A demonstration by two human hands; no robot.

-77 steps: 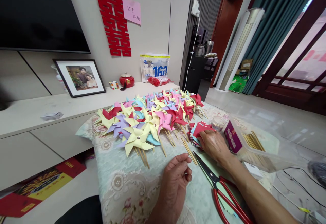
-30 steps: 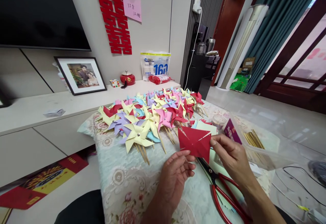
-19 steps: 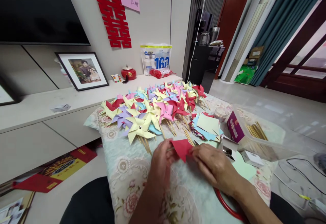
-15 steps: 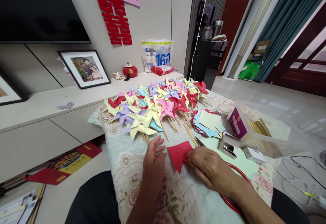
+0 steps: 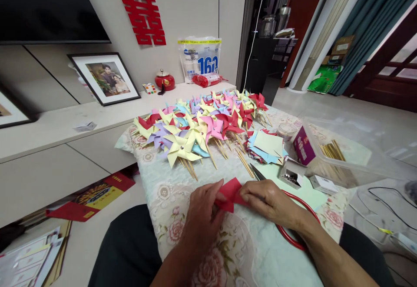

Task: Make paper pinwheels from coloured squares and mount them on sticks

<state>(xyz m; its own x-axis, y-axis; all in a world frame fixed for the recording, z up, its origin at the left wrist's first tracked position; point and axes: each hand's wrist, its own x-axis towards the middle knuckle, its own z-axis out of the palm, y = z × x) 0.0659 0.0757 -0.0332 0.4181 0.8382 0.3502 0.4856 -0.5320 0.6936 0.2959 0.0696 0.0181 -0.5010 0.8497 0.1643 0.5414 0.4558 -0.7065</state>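
A red paper square [image 5: 232,193] with cut corners is held between both hands low over the floral tablecloth [image 5: 163,182]. My left hand [image 5: 203,215] pinches its left side with bent fingers. My right hand [image 5: 269,200] pinches its right side, resting over the red-handled scissors [image 5: 289,235]. Beyond the hands lies a spread of finished paper pinwheels [image 5: 198,126] on wooden sticks, in yellow, pink, red, purple and blue.
A stack of cut paper squares [image 5: 265,145] lies right of the pinwheels. A clear plastic tub [image 5: 345,165] holds wooden sticks, with a small box of pins [image 5: 291,177] and a round jar [image 5: 286,129] beside it. A framed photo [image 5: 104,78] stands on the low cabinet behind.
My right hand took the red square off the stack, lifted it, then both hands brought it down close in front of me and pinched it. The view tilted downward.
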